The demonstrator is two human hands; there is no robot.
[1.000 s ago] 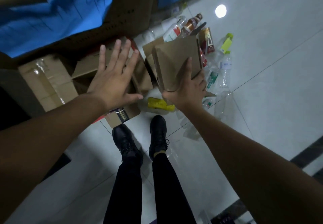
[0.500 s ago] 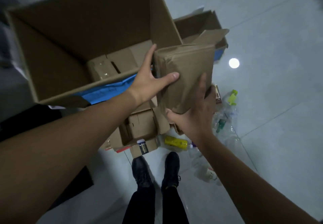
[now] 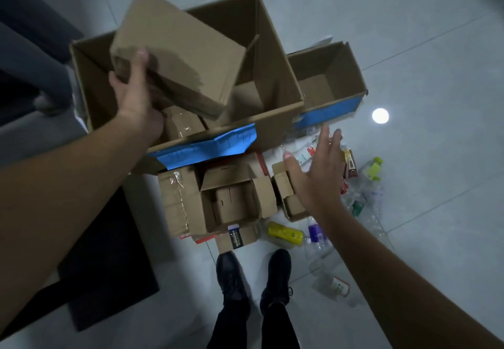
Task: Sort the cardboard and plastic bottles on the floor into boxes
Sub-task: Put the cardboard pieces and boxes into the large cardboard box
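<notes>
Floor (image 3: 436, 35): pale glossy tile, thin grout lines; 1 round light reflection (image 3: 380, 115); dark mat (image 3: 109, 267) at left.

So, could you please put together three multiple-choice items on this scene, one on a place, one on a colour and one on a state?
1. Where is the flattened cardboard piece?
A. Over the large box
B. On the floor by the shoes
C. In the smaller box

2. What colour is the label on the large box?
A. Red
B. Blue
C. Green

3. What is the right hand doing?
A. Gripping a bottle
B. Holding the cardboard
C. Open, holding nothing

Answers:
1 A, the left hand holds it above the large box's opening.
2 B, the paper on the front rim is blue.
3 C, its fingers are spread above the floor pile.
</notes>
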